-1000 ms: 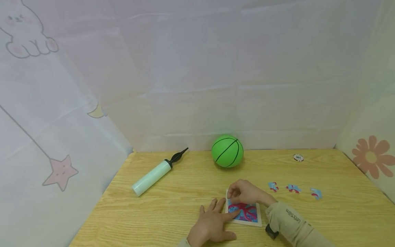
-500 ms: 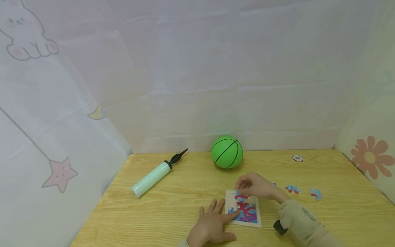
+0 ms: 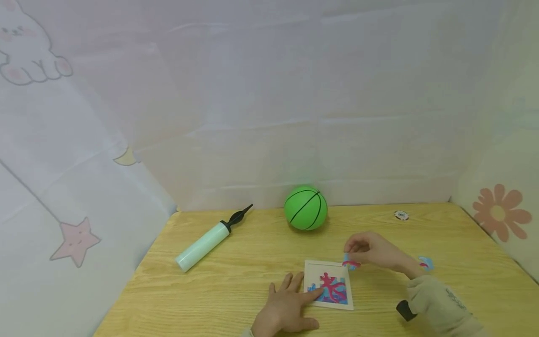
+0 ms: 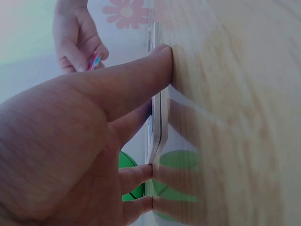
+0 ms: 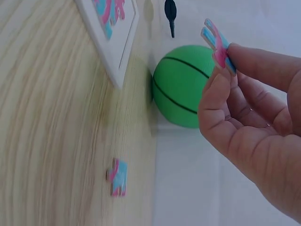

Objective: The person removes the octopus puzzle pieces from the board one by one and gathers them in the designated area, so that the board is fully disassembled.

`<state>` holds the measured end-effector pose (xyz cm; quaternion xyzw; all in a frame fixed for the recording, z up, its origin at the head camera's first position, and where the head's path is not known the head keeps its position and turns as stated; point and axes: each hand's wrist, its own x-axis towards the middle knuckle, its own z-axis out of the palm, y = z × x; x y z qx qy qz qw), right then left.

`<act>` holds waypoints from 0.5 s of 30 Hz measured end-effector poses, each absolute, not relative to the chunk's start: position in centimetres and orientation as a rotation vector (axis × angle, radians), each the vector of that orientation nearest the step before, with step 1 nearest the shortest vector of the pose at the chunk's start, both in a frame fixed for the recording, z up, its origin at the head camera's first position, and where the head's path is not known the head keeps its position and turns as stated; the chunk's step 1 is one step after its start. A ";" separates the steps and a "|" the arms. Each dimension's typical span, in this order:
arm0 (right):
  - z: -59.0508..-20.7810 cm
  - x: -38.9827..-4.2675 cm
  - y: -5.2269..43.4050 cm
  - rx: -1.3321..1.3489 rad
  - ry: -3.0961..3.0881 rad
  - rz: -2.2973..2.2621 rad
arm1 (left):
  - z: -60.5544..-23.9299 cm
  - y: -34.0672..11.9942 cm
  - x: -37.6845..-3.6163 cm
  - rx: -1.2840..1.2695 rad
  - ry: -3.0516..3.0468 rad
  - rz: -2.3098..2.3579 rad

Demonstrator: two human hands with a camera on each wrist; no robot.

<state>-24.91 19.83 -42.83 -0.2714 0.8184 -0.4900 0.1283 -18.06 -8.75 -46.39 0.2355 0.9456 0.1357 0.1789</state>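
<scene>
So the right hand just got another jigsaw piece clear of the puzzle tray. Half a second ago that piece was up over the top of the picture; now the grip has it pinched in the air by the tray's upper right corner. What's left in the tray is mostly the pink octopus in the lower part, with bare backing above it. My read: the picture is coming apart from the top, and this one probably joins the loose piece out on the table. Left hand hasn't really budged, fingers spread and holding nothing, one of them resting on the picture, likely steadying it.
</scene>
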 end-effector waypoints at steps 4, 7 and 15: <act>-43.1 -24.9 21.5 -0.781 2.344 -1.432 | -46.4 -8.8 -18.0 0.662 2.673 0.408; -43.5 -24.9 22.6 -0.785 2.304 -1.422 | -46.4 -8.9 -18.0 0.659 2.671 0.411; -44.9 -24.6 24.5 -0.761 2.287 -1.365 | -46.1 -8.8 -17.9 0.651 2.654 0.422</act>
